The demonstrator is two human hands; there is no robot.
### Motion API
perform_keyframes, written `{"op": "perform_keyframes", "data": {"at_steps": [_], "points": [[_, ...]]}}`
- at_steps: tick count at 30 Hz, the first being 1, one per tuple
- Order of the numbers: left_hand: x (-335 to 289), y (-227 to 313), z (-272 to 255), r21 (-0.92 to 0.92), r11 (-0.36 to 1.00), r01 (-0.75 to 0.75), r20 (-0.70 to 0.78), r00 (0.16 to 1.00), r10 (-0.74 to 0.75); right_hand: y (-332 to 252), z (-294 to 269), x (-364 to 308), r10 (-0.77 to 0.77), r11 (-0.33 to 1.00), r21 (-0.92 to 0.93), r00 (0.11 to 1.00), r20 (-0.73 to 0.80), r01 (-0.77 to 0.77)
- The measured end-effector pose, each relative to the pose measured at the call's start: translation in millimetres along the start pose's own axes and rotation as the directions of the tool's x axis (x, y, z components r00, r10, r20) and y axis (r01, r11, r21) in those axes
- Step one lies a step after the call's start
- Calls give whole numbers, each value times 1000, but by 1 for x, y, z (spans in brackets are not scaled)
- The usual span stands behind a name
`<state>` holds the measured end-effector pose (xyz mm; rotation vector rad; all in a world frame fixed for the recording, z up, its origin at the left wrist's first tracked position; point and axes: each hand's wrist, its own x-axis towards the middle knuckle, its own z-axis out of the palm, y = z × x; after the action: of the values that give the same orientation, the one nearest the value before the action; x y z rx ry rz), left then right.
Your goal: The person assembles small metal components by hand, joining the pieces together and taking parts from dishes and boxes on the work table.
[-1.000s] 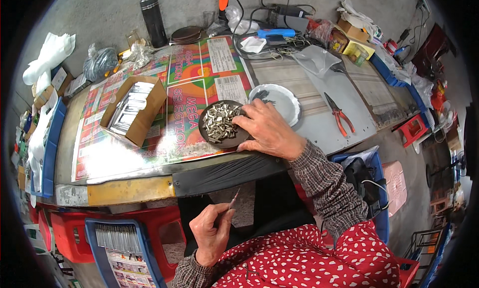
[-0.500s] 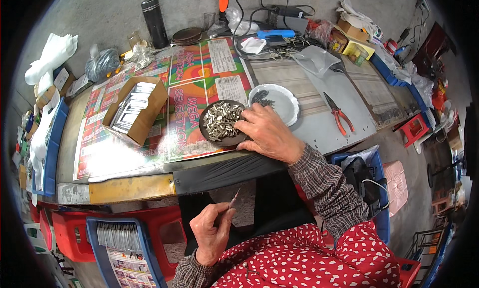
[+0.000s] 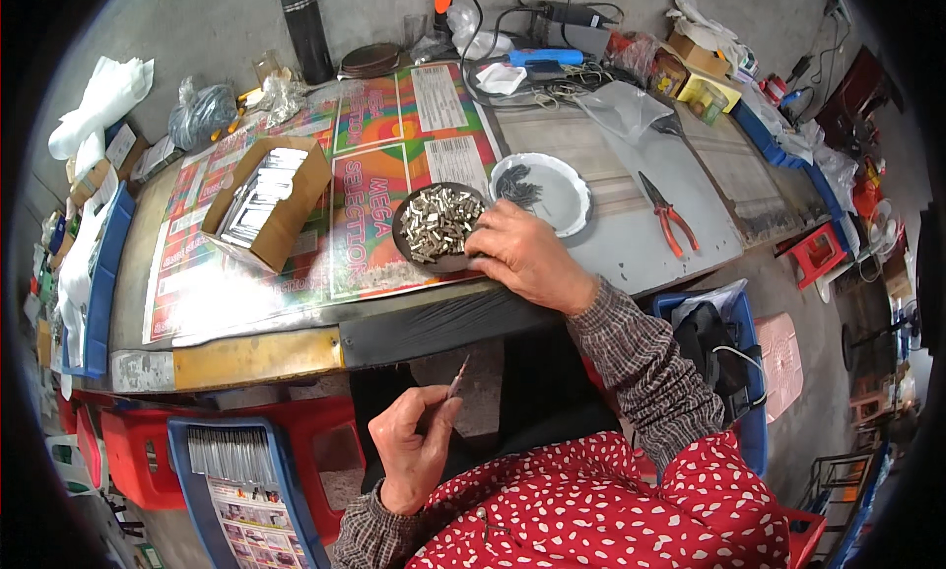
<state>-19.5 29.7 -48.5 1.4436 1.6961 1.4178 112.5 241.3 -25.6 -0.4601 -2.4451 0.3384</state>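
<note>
My right hand [image 3: 532, 256] is at the right rim of a dark round dish [image 3: 431, 262] heaped with small metal sleeves [image 3: 440, 222]. Its thumb and fingertips are pinched together at the edge of the heap; what lies between them is hidden. Low in front of the table, my left hand [image 3: 412, 446] pinches a thin pen-like rod [image 3: 457, 380] with a narrow pointed tip aimed up. Behind my right hand stands a white round dish [image 3: 578, 209] with short dark thin pieces [image 3: 519, 188] on its left side.
An open cardboard box [image 3: 296, 214] of thin silvery pieces stands left of the dish. Red-handled pliers [image 3: 670, 224] lie to the right. A blue tray [image 3: 192, 461] of slim rods sits below left, and a black flask [image 3: 307, 37] at the back.
The view has shifted slightly. My right hand stays at the dish's rim with its fingers drawn a little closer together. My left hand still holds the rod.
</note>
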Motion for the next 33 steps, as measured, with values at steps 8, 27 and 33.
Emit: {"op": "perform_keyframes", "data": {"at_steps": [8,27,33], "points": [[-3,1,-2,-184,973,137,49,990,-130,-45,-14,-22,289,826,500,957,24,-262],[-18,21,-1,-125,987,98,46,995,-93,-96,-10,-56,397,158,936,888,232,-315],[-21,20,3,-98,995,36,21,999,-34,-100,-6,-63,334,239,912,910,245,-333]]}}
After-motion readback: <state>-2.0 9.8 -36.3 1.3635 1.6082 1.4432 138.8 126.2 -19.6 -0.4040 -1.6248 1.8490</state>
